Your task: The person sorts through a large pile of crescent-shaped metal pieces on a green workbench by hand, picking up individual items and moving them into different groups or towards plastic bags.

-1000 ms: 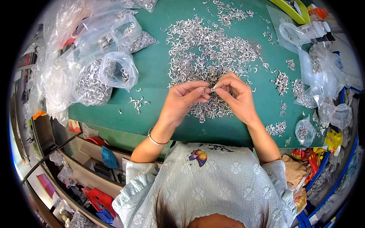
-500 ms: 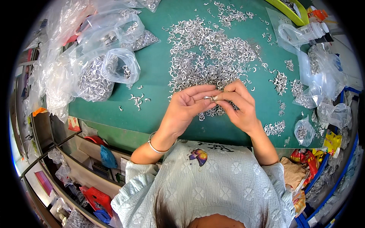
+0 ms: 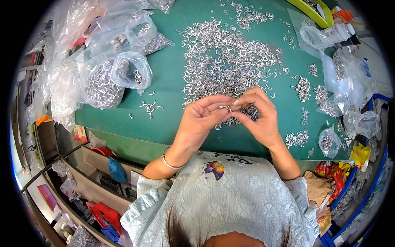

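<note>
My left hand [image 3: 204, 114] and my right hand [image 3: 260, 114] meet over the near edge of a big spread of small curved silver metal pieces [image 3: 222, 61]. Between my left thumb and fingers is a small shiny curved metal piece [image 3: 224, 107]. My right thumb and forefinger close on its right end, where another small curved piece seems to sit against it. Fingertips cover part of both, so I cannot tell whether they are joined. A silver bangle circles my left wrist.
Clear plastic bags of metal pieces [image 3: 105, 84] stand at the left. Small heaps [image 3: 303, 89] lie on the right of the green table [image 3: 164, 119], near a small open bag [image 3: 329, 142]. A yellow-green tray [image 3: 314, 12] and a clear bottle [image 3: 339, 33] sit at the far right.
My right thumb and forefinger have shifted their pinch slightly, and more of the metal at the right end shows between the fingertips. My left hand has barely moved.
</note>
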`<state>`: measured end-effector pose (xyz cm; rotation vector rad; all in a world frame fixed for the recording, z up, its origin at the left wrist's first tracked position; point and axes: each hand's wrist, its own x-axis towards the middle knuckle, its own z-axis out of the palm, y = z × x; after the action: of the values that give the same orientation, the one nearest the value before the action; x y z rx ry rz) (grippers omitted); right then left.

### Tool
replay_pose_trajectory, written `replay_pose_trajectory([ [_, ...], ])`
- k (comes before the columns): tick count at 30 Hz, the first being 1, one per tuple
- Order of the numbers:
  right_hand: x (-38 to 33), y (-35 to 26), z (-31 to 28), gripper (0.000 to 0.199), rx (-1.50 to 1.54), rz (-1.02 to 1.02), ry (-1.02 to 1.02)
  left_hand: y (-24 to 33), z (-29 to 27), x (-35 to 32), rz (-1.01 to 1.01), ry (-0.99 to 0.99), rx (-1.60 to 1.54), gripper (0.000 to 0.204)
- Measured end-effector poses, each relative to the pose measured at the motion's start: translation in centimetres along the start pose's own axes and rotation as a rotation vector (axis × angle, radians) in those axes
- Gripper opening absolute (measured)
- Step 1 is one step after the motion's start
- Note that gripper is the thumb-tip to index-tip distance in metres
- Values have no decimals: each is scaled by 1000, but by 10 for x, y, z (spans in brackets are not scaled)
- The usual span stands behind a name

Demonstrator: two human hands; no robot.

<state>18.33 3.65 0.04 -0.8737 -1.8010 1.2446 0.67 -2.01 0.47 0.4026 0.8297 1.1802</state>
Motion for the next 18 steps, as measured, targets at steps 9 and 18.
replay_pose_trajectory([
  [9, -3, 8, 1, 23, 122, 111, -24, -7, -4, 2, 17, 48, 11, 20],
  [18, -8, 35, -16, 25, 777, 487, 11, -19, -19, 21, 484, 327, 1036, 19],
])
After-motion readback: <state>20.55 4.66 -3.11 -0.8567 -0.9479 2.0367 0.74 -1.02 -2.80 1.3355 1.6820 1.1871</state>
